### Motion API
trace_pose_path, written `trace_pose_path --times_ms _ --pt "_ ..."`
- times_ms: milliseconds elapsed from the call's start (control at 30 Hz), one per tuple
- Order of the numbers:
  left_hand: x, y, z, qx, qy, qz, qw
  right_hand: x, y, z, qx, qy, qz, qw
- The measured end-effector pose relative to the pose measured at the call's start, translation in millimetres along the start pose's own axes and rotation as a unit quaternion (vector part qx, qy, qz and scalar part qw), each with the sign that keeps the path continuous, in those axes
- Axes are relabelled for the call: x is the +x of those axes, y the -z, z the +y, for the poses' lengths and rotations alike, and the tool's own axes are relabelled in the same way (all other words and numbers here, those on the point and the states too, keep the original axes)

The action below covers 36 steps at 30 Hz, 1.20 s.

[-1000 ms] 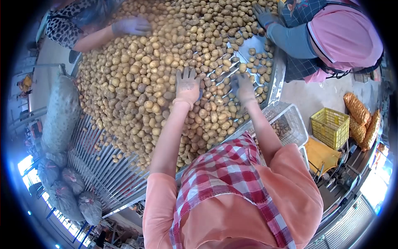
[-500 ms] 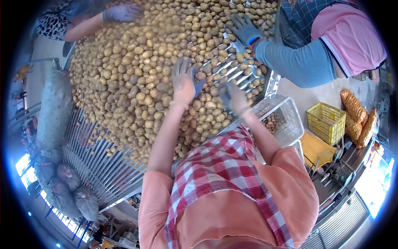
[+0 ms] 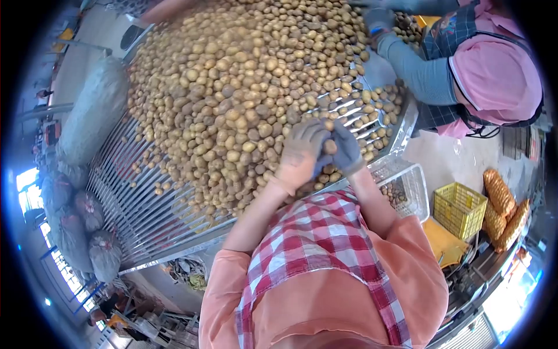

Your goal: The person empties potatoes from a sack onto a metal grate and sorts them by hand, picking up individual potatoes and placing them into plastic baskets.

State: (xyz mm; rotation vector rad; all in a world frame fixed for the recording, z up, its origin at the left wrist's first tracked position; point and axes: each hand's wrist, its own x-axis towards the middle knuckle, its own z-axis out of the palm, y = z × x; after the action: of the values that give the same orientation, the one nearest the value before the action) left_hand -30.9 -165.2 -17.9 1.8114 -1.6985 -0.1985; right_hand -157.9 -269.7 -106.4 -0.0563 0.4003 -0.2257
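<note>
A broad heap of potatoes (image 3: 232, 87) covers the slatted metal table in front of me. At its near right part, my left hand (image 3: 303, 151), in a grey and pale glove, curls with fingers and thumb around one side of a small brown potato (image 3: 330, 146). My right hand (image 3: 347, 150), in a dark blue-grey glove, closes in on the other side of that potato, fingers bent. The two hands nearly touch. Another potato shows just above the fingertips. The undersides of both hands are hidden.
Bare metal slats (image 3: 145, 203) show at the left. A white plastic basket (image 3: 415, 189) with small potatoes stands by my right forearm; beyond are a yellow crate (image 3: 461, 209) and filled orange net sacks (image 3: 500, 195). A co-worker's blue sleeve (image 3: 410, 64) reaches in at upper right.
My hands have come together around a potato, the left moving right and down in view. The co-worker at right has shifted away, and the view has turned slightly.
</note>
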Motion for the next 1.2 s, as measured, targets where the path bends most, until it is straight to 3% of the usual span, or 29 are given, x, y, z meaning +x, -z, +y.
trace_pose_path --times_ms 33,100,167,200,233,267,333,367,433,467,500,567,600,633,667,700,733,767,800,867,933,1033,1067,1133,1200 --pt "-10 4 7 -0.001 0.053 -0.064 0.997 -12 5 2 -0.135 0.074 -0.007 0.988" --pt "-29 7 4 0.024 0.076 -0.074 0.994 -59 18 -1 -0.203 0.149 0.009 0.968" --pt "-43 15 -4 0.049 0.113 -0.151 0.981 -113 48 -23 -0.029 0.093 0.036 0.995" --pt "-49 15 -8 0.054 0.117 -0.146 0.981 -149 68 -21 -0.453 0.188 0.096 0.866" --pt "-58 10 -13 0.121 0.068 -0.196 0.971 -186 88 -20 -0.769 0.220 0.241 0.550" --pt "-67 2 -20 0.187 0.020 -0.244 0.951 -216 91 -24 -0.941 0.218 0.177 0.189" --pt "-74 -23 -33 0.229 0.003 -0.255 0.939 -297 162 -19 -0.807 0.088 0.275 0.515" --pt "-68 -33 -37 0.239 -0.004 -0.245 0.940 -324 195 -22 -0.668 -0.009 0.464 0.582" --pt "-30 -49 -44 0.220 -0.029 -0.254 0.942 -285 90 -15 -0.702 -0.163 0.646 0.252" --pt "-18 -63 -48 0.216 -0.031 -0.195 0.956 -289 145 -13 -0.784 0.018 0.588 0.199" --pt "-2 -71 -50 0.165 0.000 -0.203 0.965 -240 70 -10 -0.765 0.024 0.595 0.245" --pt "27 -84 -46 0.134 0.040 -0.211 0.967 -176 63 -2 -0.834 0.235 0.437 0.243" --pt "38 -85 -44 0.100 0.080 -0.217 0.968 -143 28 -2 -0.885 0.262 0.287 0.256" --pt "45 -80 -42 0.099 0.081 -0.215 0.968 -107 31 9 -0.870 0.273 0.253 0.322" --pt "50 -71 -41 0.125 0.036 -0.174 0.976 -78 19 18 -0.900 0.243 0.218 0.288" --pt "56 -60 -42 0.153 -0.009 -0.133 0.979 -55 25 31 -0.906 0.246 0.215 0.270" --pt "58 -46 -48 0.154 -0.008 -0.130 0.979 -29 25 33 -0.936 0.114 0.248 0.222" --pt "55 -27 -58 0.177 0.021 -0.106 0.978 -12 29 30 -0.930 0.192 0.234 0.207" --pt "53 -4 -68 0.201 0.050 -0.083 0.975 5 24 18 -0.927 0.199 0.207 0.240" --pt "54 55 -75 0.247 0.131 -0.111 0.954 34 10 3 -0.948 0.165 0.194 0.191" --pt "26 62 -117 0.237 0.107 0.032 0.965 64 -1 -16 -0.953 0.162 0.194 0.169" --pt "7 63 -125 0.212 0.072 0.054 0.973 107 -12 -40 -0.959 0.157 0.205 0.120" --pt "11 63 -119 0.168 0.115 0.013 0.979 122 -17 -48 -0.958 0.159 0.219 0.092" --pt "17 43 -112 0.094 0.145 -0.002 0.985 151 -25 -69 -0.963 0.150 0.206 0.091" --pt "20 13 -106 0.061 0.152 0.039 0.986 182 -29 -99 -0.924 0.153 0.307 0.169"
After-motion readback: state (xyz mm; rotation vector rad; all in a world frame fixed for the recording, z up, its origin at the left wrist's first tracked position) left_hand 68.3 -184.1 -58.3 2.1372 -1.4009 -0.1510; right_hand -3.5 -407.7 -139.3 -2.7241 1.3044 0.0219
